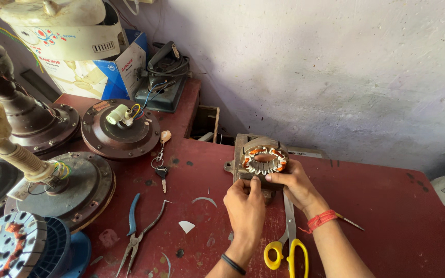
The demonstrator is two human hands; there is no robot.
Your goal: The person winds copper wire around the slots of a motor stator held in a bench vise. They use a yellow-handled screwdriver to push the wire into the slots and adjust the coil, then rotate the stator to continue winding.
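A round motor stator (263,160) with copper-orange windings and white slot liners sits on a grey metal block (243,144) on the dark red table (387,206). My right hand (294,183) grips the stator's near right rim with thumb and fingers. My left hand (245,203) pinches at the stator's near edge, fingertips touching the white liners. Whether a small piece is between those fingers cannot be told. A red thread band circles my right wrist and a black band my left.
Yellow-handled scissors (287,242) lie under my right forearm. Blue-handled pliers (136,231), keys (160,167) and white paper scraps (186,225) lie left. Several brown ceiling fan motors (119,128) crowd the left side, with a blue wire spool (32,247) and boxes behind.
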